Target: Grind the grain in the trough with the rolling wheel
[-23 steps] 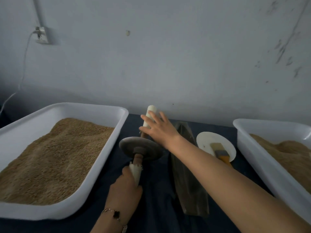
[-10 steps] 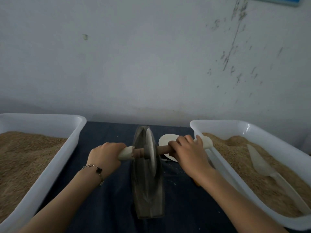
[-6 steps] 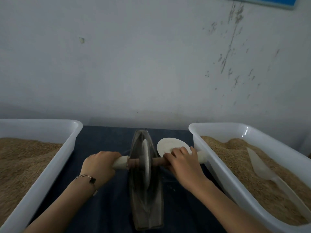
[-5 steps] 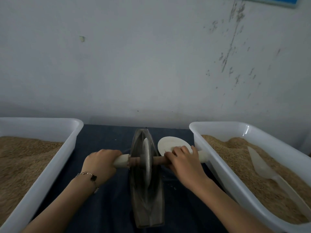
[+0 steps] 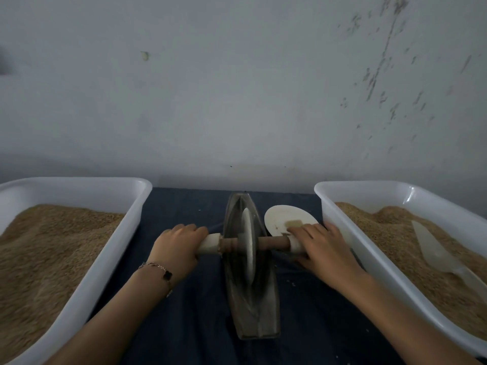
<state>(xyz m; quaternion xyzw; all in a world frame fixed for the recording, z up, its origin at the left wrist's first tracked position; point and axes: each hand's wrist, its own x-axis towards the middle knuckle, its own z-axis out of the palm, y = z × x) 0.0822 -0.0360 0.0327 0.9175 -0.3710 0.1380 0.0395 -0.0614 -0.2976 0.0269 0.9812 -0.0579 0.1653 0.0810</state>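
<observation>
Standing upright in trough (image 5: 252,306) at tabletop (image 5: 184,325) centre: rolling wheel (image 5: 248,250) | left hand (image 5: 177,247) grips axle at 9 o'clock, right hand (image 5: 322,252) curls over it at 3 | tubs (image 5: 87,293) flank closely.

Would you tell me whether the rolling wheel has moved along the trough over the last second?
Yes. The rolling wheel has rolled away from the person, toward the far tip of the trough near the wall.
</observation>
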